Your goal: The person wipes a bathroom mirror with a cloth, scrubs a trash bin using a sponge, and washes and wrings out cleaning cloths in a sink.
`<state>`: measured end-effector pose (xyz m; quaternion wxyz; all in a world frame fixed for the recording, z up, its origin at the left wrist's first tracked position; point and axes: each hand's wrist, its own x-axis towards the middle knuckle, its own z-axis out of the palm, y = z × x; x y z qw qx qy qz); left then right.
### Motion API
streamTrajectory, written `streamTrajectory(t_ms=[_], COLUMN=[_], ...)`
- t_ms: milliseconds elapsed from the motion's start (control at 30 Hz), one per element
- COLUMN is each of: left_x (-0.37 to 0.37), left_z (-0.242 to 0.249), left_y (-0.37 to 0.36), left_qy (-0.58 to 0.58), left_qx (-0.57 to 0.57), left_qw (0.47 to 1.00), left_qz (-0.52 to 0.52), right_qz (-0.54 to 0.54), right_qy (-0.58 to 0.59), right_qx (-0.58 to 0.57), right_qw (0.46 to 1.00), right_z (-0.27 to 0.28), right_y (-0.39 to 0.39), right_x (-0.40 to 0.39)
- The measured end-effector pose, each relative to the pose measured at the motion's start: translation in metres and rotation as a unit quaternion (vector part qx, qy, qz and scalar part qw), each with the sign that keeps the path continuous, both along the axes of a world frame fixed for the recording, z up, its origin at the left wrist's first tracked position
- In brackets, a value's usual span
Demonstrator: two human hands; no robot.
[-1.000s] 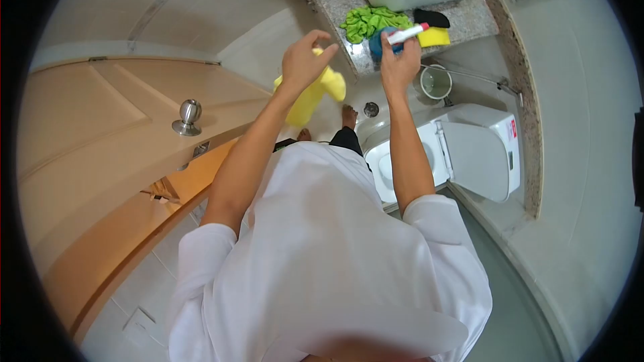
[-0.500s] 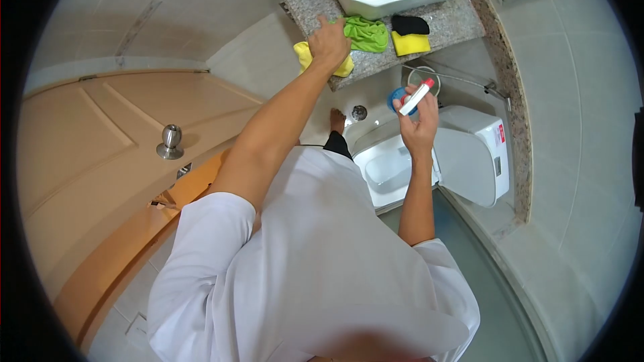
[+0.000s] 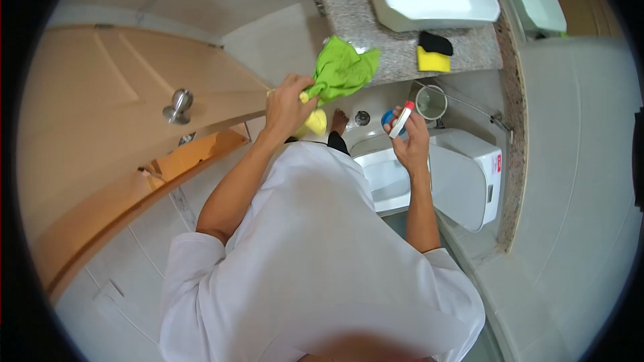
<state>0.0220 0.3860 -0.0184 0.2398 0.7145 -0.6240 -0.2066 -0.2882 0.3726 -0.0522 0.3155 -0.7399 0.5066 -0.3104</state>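
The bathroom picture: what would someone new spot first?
Probably the bright green cloth, gripped with a yellow cloth in the left hand, at the counter's edge. Next, the red-tipped white spray top on the blue bottle in the right hand. Then the black-and-yellow pair on the counter, just below the white sink.

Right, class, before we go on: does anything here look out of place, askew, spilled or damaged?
Nothing stands out. I see no spill or damage. The black item and yellow item lie together on the counter, the left hand holds the green cloth, and the toilet lid is up, which is ordinary.
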Motion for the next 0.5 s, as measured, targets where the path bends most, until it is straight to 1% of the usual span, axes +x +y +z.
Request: streamTrajectory(t_ms=[33,100,133,200,233,300,333,400,433,500], left_x=[0.006,0.02,0.027,0.045,0.053,0.071,0.079,0.092,0.1,0.118], left_z=[0.004,0.013,0.01,-0.008,-0.015,-0.025,-0.025,-0.03,-0.031,-0.039], left_y=[0.017,0.053,0.07,0.107,0.126,0.162,0.179,0.203,0.224,0.252], left_qy=[-0.001,0.023,0.02,0.033,0.024,0.053,0.048,0.047,0.053,0.055], left_qx=[0.0,0.042,0.041,0.002,0.001,0.022,0.019,0.056,0.053,0.095], left_qw=[1.0,0.998,0.996,0.996,0.991,0.987,0.983,0.977,0.974,0.951], left_qz=[0.016,0.047,0.079,0.086,0.128,0.148,0.175,0.202,0.215,0.289], right_qz=[0.016,0.057,0.089,0.124,0.165,0.196,0.223,0.29,0.304,0.377], right_qy=[-0.001,-0.005,-0.009,0.024,0.014,0.065,0.059,0.111,0.116,0.112], right_qx=[0.0,-0.001,-0.002,-0.007,-0.008,0.001,-0.002,0.0,-0.003,-0.009], right_qw=[1.0,0.998,0.996,0.992,0.986,0.978,0.973,0.95,0.946,0.919], right_z=[-0.005,-0.017,-0.025,-0.044,-0.046,-0.049,-0.051,-0.056,-0.056,-0.067], right_y=[0.004,0.013,0.018,0.031,0.036,0.051,0.055,0.063,0.073,0.082], right_x=[0.005,0.015,0.019,0.03,0.04,0.065,0.079,0.1,0.114,0.151])
